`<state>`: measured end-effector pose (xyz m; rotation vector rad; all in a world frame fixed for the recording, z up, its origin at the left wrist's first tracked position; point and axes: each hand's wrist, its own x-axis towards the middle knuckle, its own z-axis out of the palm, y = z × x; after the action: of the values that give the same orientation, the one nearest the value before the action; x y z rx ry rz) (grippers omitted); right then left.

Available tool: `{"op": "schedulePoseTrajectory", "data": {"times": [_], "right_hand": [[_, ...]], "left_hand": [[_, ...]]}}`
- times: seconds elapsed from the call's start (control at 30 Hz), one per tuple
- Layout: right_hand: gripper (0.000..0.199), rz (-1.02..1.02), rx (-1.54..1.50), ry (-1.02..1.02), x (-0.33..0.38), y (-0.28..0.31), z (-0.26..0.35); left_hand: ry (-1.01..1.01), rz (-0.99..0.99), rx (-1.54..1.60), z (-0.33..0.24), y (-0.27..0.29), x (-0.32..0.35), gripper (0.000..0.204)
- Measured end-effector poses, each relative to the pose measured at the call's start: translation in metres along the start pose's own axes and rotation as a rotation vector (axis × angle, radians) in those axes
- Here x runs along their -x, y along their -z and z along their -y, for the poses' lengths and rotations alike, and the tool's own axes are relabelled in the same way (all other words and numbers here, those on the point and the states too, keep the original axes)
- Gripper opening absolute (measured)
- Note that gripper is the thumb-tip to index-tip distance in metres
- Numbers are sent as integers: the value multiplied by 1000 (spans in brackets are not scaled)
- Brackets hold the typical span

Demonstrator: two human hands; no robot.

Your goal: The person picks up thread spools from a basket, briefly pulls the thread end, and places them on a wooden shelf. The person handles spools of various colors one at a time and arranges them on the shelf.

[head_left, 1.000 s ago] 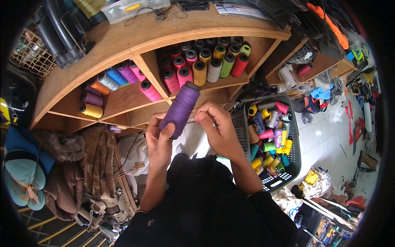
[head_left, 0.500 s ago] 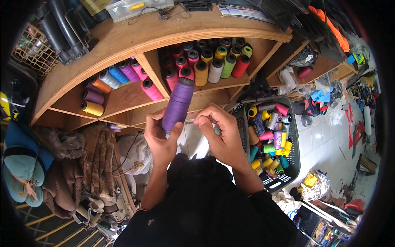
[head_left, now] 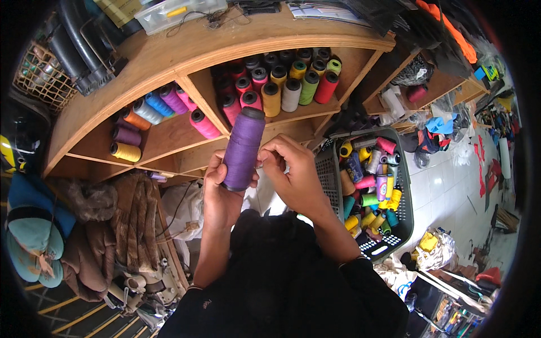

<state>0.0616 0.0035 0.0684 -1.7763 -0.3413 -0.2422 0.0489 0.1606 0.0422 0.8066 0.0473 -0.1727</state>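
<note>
A large purple thread spool (head_left: 244,149) with dark ends stands tilted in my left hand (head_left: 220,200), whose fingers wrap round its lower part. Close at its right side is my right hand (head_left: 294,179), fingers curled and tips pinched together beside the wound thread. Whatever sits in that pinch is too small to make out. Behind the spool, a wooden shelf (head_left: 225,54) has compartments of upright thread spools in pink, red, green, white and gold, with blue, orange and yellow ones on its left side.
To my right, a dark plastic basket (head_left: 407,225) holds many loose, mixed-colour spools. A clear plastic box (head_left: 180,16) rests on the shelf top. At the left hang brown cloths (head_left: 135,225) and a teal cap (head_left: 35,239). Bags and clutter lie on the white tiled floor (head_left: 431,186).
My right hand has come left, its pinched fingertips now beside the spool. My left fingers have shifted round the spool, with the thumb moving from its front to its left side.
</note>
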Motion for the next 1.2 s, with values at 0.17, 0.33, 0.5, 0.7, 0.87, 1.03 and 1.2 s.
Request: {"op": "schedulePoseTrajectory", "data": {"times": [0.17,0.33,0.5,0.7,0.87,1.03,1.2], "right_hand": [[10,35,132,53,0,1,-4],[16,163,-148,-99,-3,5,-5],[17,124,-232,-173,1,0,-32],[32,-10,-546,-267,3,-14,-29],[44,84,-523,-338,0,-15,-32],[39,-73,-613,-294,1,-10,-36],[38,-79,-686,-293,2,-6,-43]], "left_hand": [[50,-1,41,3,-1,1,48],[178,7,204,2,7,0,54],[258,139,457,5,15,-5,52],[279,16,502,6,8,-5,47],[374,118,591,17,13,-4,45],[-120,-23,-256,24,19,-5,34],[-229,126,-527,10,6,-7,34]]}}
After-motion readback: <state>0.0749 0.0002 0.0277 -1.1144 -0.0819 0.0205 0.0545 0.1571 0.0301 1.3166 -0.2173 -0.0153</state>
